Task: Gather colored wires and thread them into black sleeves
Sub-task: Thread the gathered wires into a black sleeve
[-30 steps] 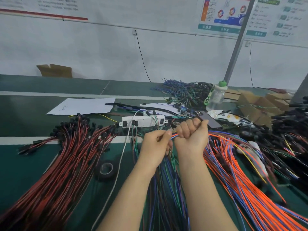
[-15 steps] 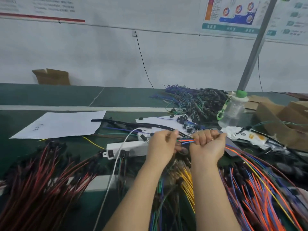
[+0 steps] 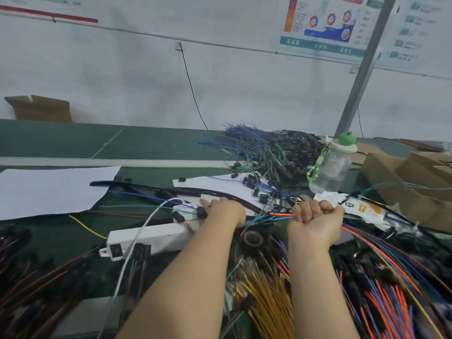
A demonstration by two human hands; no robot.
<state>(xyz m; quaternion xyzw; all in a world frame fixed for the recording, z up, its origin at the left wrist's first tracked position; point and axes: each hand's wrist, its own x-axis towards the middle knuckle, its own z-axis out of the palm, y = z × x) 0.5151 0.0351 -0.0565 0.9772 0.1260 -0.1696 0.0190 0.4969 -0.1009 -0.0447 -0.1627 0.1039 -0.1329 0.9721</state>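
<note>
Right of centre, colored wires (image 3: 281, 214) were gripped by the right hand (image 3: 315, 222); at centre, the grip of the left hand (image 3: 226, 212) could not be told.

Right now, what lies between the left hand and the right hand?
In the head view, the free ends of the colored wires stick out of the right hand toward the left hand; a tape roll lies just nearer the camera.

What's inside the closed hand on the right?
The right hand grips a bunch of colored wires; orange, blue and green ends poke out. How many run through is hidden by the fingers.
</note>
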